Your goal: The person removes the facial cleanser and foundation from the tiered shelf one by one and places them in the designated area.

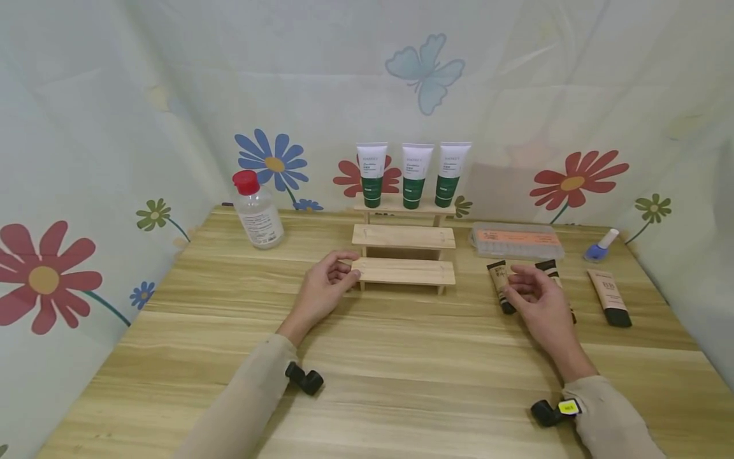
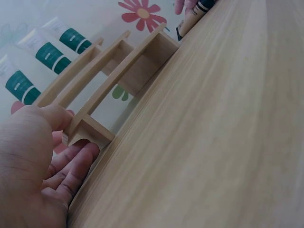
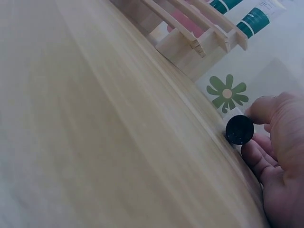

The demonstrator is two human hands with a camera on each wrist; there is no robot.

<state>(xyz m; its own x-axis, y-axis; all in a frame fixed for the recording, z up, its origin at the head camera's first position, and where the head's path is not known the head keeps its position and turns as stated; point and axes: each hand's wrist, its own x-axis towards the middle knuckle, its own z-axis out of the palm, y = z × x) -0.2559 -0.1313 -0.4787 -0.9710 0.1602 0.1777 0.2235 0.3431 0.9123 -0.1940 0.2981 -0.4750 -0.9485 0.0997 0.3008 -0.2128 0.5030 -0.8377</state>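
Note:
My left hand [image 1: 329,280] grips the left end of the lowest step of a three-tier wooden display stand [image 1: 404,271]. In the left wrist view its thumb lies over the step's end, with the fingers below. Three white-and-green tubes [image 1: 413,175] stand on the top tier, caps down. My right hand [image 1: 536,299] has its curled fingers and thumb at the right edge of a gold cosmetic tube [image 1: 499,280], which lies on the table. The tube's black cap [image 3: 240,129] faces the right wrist camera. Another dark-capped tube [image 1: 547,266] is partly hidden behind this hand.
A clear plastic case [image 1: 516,239] with an orange label lies behind the right hand. Farther right are a blue nail polish bottle [image 1: 599,248] and a beige BB cream tube [image 1: 606,293]. A red-capped clear bottle [image 1: 260,220] stands at the back left, before the flowered curtain.

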